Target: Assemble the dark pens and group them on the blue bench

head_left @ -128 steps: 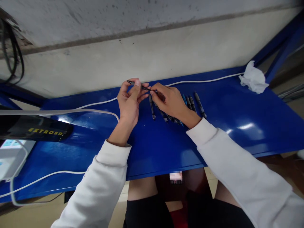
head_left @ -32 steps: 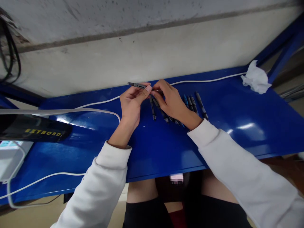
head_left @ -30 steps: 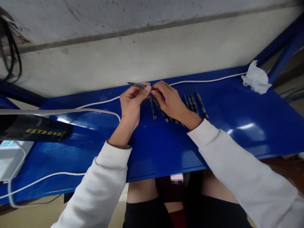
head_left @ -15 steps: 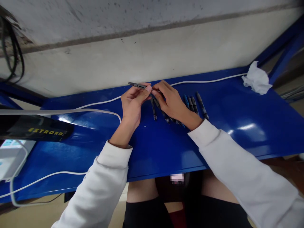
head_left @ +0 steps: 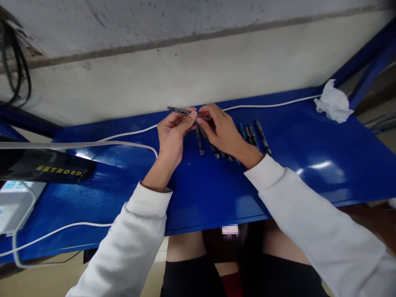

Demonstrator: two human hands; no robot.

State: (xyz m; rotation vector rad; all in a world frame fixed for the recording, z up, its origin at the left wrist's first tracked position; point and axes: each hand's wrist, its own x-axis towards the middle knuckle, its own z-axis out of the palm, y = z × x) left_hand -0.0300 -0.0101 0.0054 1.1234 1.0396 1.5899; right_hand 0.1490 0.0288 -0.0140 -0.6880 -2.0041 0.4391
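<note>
My left hand [head_left: 173,134] is closed around a dark grey pen [head_left: 180,111], whose tip points left. At the pen's right end, the fingers of my right hand [head_left: 221,130] are pinched on a thin, clear-looking piece [head_left: 204,117], mostly covered by the fingers. Under and between my hands lie several dark pens [head_left: 200,142] on the blue table [head_left: 210,189], partly hidden by my right hand. Right of that hand lie a blue pen [head_left: 242,131], two dark pens close beside it, and a separate grey pen [head_left: 262,137].
A crumpled white tissue [head_left: 334,102] lies at the back right. On the left are a black object with yellow letters [head_left: 58,169] and a white box [head_left: 15,210]. A white cable [head_left: 262,106] runs along the back, and the wall [head_left: 154,82] stands close behind.
My right fingers have shifted very slightly, and more of the thin clear piece shows between them. The left hand still has the pen in the same place.
</note>
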